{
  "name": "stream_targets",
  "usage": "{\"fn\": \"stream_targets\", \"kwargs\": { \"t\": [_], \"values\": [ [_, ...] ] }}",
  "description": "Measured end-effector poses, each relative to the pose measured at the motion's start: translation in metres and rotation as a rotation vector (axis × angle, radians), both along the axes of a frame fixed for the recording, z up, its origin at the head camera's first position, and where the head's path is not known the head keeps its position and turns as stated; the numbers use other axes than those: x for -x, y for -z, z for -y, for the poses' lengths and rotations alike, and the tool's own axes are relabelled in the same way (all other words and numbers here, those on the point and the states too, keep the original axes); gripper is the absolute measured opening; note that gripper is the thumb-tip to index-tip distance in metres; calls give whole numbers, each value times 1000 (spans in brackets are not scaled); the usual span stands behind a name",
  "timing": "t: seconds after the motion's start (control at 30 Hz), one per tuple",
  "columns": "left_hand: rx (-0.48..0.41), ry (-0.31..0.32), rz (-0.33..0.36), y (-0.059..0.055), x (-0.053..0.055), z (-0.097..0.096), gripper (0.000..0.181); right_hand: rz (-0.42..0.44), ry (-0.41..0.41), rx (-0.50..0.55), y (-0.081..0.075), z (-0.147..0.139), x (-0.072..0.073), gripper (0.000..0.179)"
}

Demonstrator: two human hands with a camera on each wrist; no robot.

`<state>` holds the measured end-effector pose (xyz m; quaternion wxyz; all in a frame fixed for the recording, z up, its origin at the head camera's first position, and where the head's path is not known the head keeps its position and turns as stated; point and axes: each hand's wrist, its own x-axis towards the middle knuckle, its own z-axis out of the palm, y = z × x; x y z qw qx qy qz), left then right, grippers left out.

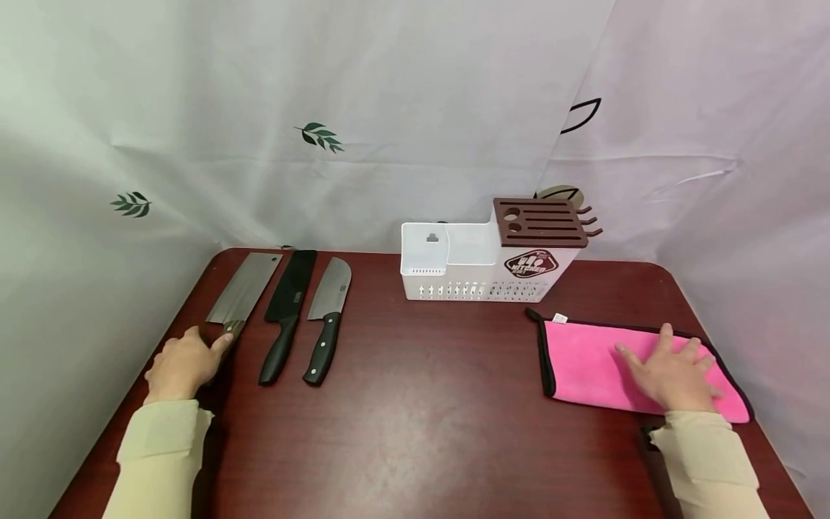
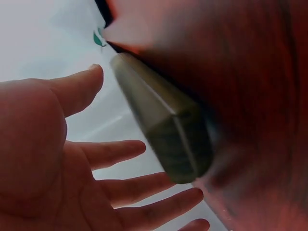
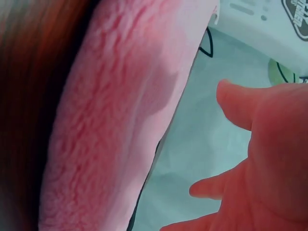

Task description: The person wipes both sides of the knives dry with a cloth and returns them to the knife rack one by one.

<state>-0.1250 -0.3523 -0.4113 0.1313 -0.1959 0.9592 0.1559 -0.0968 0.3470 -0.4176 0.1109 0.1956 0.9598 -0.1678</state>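
Observation:
My left hand [image 1: 181, 364] hovers at the handle of a steel cleaver [image 1: 246, 288] on the far left. In the left wrist view its thumb and fingers are extended, spread around the cleaver's wooden handle [image 2: 156, 113] without gripping it. To the cleaver's right lie a black-bladed knife [image 1: 292, 288] and a steel knife with a black riveted handle [image 1: 333, 288]. Over a folded pink cloth [image 1: 583, 360] with black edging, my right hand [image 1: 674, 375] is spread. The right wrist view shows its fingers apart from the fluffy cloth, holding nothing.
A white knife and utensil holder [image 1: 467, 277] with a brown slotted top [image 1: 541, 222] and side hooks stands at the back of the dark red table [image 1: 415, 404]. White leaf-print curtains [image 1: 389, 108] close off the back and both sides.

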Motion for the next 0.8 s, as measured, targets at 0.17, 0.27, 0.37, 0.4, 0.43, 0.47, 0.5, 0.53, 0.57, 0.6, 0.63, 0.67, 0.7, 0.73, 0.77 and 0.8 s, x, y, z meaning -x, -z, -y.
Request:
{"fn": "stream_targets", "kwargs": {
  "t": [0.17, 0.27, 0.37, 0.4, 0.43, 0.47, 0.5, 0.53, 0.57, 0.6, 0.63, 0.67, 0.7, 0.73, 0.77, 0.8],
  "values": [
    [18, 36, -26, 1, 0, 3, 89, 21, 3, 1, 5, -5, 1, 116],
    [28, 50, -50, 0, 2, 2, 86, 42, -6, 3, 8, -7, 1, 117],
    [30, 51, -56, 1, 3, 1, 82, 72, -19, 4, 12, -7, 1, 118],
    [31, 49, -57, 2, 3, 0, 81, 81, -25, 5, 13, -6, 1, 118],
    [33, 47, -56, 2, 3, 0, 80, 93, -32, 6, 15, -5, 1, 118],
    [35, 45, -58, 3, 2, 0, 80, 101, -39, 5, 16, -5, 1, 119],
    [39, 44, -62, 4, 2, -1, 79, 106, -47, 4, 18, -4, 1, 120],
    [43, 42, -68, 4, 1, -1, 77, 109, -57, 4, 19, -3, 1, 120],
    [48, 41, -73, 5, 1, -1, 76, 113, -68, 3, 20, -3, 2, 122],
    [52, 39, -79, 6, 0, -2, 75, 117, -79, 3, 20, -2, 2, 123],
    [56, 38, -84, 6, 0, -2, 73, 121, -87, 2, 21, -1, 2, 124],
    [59, 36, -88, 7, -1, -2, 72, 124, -94, 2, 21, -1, 3, 125],
    [62, 36, -91, 8, -1, -3, 71, 128, -103, 5, 21, 0, 3, 126],
    [62, 34, -92, 9, -2, -3, 71, 134, -113, 9, 21, 0, 3, 127],
    [62, 33, -92, 9, -2, -3, 71, 140, -121, 12, 22, 0, 3, 128],
    [62, 31, -91, 9, -3, -3, 71, 146, -125, 17, 22, 0, 4, 128]
  ]
}}
